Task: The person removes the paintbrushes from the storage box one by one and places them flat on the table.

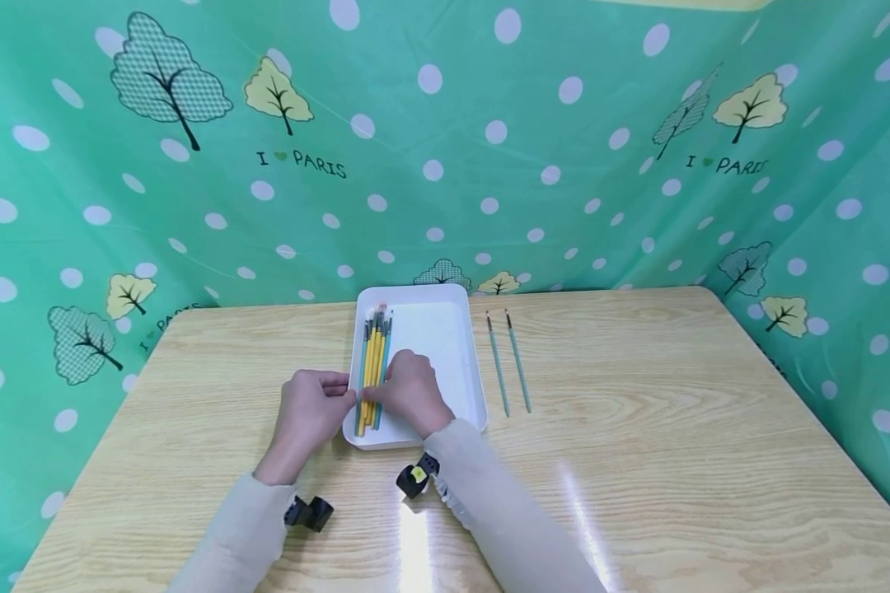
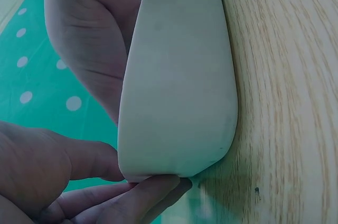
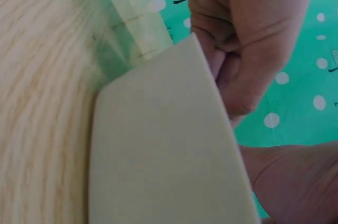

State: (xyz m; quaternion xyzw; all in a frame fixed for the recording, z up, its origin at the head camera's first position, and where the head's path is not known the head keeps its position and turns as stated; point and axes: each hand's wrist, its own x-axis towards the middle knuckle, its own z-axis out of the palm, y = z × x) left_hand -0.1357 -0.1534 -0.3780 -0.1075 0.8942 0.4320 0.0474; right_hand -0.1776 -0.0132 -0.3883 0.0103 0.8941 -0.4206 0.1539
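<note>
A white rectangular tray (image 1: 445, 362) stands on the table with a bundle of paintbrushes (image 1: 376, 354) along its left side, yellow handles in the middle and blue ones at the edges, bristles pointing away. My left hand (image 1: 311, 412) grips the tray's left side, its thumb (image 2: 95, 160) at the rim and its fingers against the outer wall. Reaching into the tray, my right hand (image 1: 411, 387) holds the brushes near their lower handles, fingers curled over them. The tray's wall hides its fingertips in the right wrist view.
Two thin teal paintbrushes, a left one (image 1: 498, 366) and a right one (image 1: 518, 362), lie on the table (image 1: 675, 428) to the right of the tray. A green dotted curtain (image 1: 489, 165) hangs behind and along the sides.
</note>
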